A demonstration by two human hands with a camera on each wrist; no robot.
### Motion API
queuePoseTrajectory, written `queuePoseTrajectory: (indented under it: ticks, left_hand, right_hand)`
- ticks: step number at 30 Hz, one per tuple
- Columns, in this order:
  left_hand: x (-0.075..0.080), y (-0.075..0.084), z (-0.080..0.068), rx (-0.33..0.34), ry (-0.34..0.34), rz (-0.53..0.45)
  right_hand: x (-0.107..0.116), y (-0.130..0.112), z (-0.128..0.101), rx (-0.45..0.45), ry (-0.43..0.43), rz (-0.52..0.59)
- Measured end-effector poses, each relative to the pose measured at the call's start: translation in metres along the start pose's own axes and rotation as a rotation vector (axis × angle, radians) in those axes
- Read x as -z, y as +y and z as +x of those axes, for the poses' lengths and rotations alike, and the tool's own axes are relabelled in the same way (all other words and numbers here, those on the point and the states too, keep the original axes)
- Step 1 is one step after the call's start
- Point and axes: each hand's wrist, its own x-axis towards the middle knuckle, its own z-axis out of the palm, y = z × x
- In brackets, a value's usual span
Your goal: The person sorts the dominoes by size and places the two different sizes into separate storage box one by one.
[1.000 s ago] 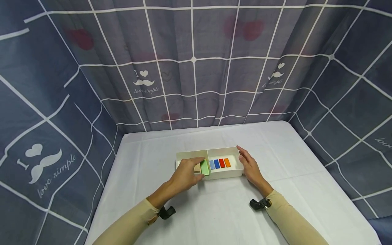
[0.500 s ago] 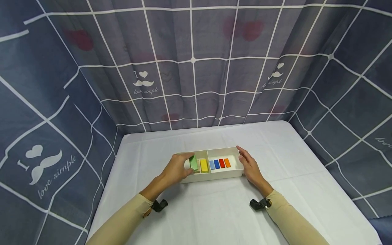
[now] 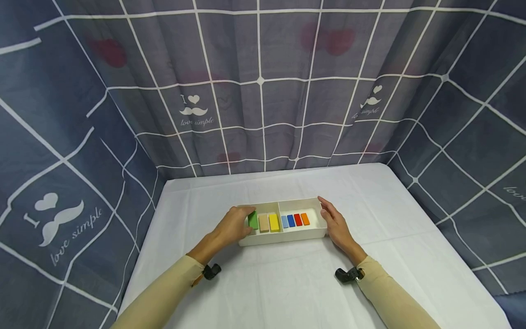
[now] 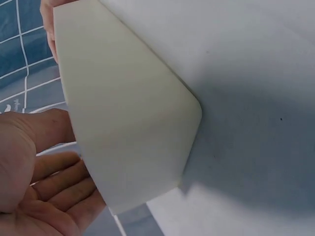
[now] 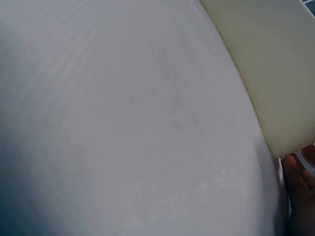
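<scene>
A long white box with a divider lies across the table in the head view. At its left end my left hand pinches a green block between thumb and fingers, inside the left compartment. Beside that block lie a tan block and a yellow block. My right hand rests against the box's right end with its fingers fairly straight. In the left wrist view the box wall hides the green block; the right wrist view shows the box wall and a few fingers.
In the right compartment several small tiles stand in a row: light blue, blue, red and orange. A white cloth covers the table. Blue-grey checked curtains surround its back and sides.
My left hand has carried the green block leftward from beside the divider to the box's left end, uncovering the yellow and tan blocks. The right hand has stayed in place.
</scene>
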Motion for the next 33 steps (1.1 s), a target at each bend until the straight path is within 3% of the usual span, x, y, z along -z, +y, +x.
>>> queuePoseTrajectory:
  ticks: [15,22,33]
  left_hand:
    - [-0.007,-0.006,0.016,-0.064,-0.15,0.209]
    - [-0.011,-0.005,0.022,-0.064,-0.168,0.273]
    - [-0.012,0.002,0.029,0.06,-0.268,0.323]
  right_hand:
    - [0.0,-0.001,-0.002,-0.018,0.003,0.011]
    - [0.0,-0.001,-0.001,-0.009,0.003,-0.006]
    - [0.0,0.0,0.001,-0.016,-0.002,0.016]
